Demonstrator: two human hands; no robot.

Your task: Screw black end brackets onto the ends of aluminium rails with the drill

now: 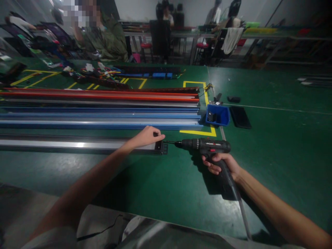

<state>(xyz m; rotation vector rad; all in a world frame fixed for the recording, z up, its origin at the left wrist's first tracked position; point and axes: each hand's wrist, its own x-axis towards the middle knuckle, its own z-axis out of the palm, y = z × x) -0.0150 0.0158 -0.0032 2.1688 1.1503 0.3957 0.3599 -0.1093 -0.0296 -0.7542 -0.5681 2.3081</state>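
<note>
A black power drill [214, 145] lies sideways in my right hand [224, 164], whose fingers wrap round its handle near the trigger. The drill's bit [171, 142] points left, its tip close to the black end cap [164, 148] of a long black bar with a silver face [80, 144]. My left hand [147, 136] rests over that end of the bar, fingers curled and thumb near the bit's tip. Whatever the left fingers pinch there is hidden or too small to name. A cord [243, 216] runs down from the drill handle.
Behind the bar lie long blue profiles [103, 126] and red ones [129, 94]. A blue bin [224, 116] with black parts stands right of them, beside a dark flat tablet-like object [240, 117]. Wires and strips [103, 73] lie farther back. A person in green [110, 39] is across the table.
</note>
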